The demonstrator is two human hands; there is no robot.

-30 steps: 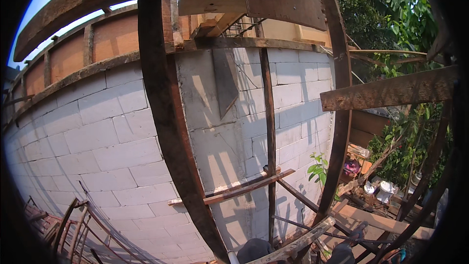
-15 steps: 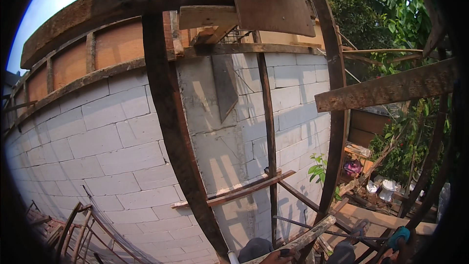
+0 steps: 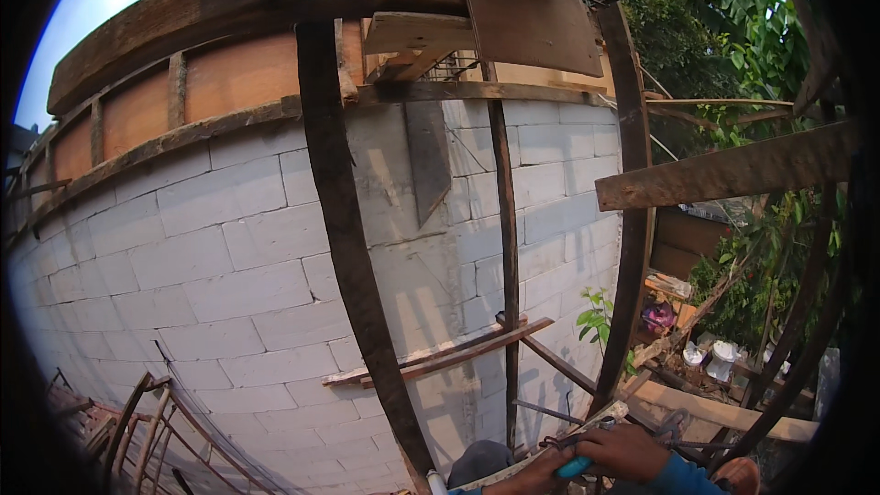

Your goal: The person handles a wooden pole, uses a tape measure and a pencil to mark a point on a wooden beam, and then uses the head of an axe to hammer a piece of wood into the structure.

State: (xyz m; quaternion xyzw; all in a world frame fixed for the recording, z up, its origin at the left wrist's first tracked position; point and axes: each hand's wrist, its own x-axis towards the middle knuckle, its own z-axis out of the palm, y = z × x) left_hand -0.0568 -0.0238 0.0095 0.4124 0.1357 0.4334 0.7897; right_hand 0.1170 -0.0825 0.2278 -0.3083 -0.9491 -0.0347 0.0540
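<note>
Low in the view, right of centre, a turquoise object lies between the left hand and the right hand, which come together at it; which one grips it cannot be told. Just beside them is a plank. Beyond stand a dark post and a pale block wall; white containers lie well apart, at right.

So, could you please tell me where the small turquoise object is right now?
The small turquoise object is near the head view's lower edge, right of centre, between the bare left hand and the bare right hand.
</note>
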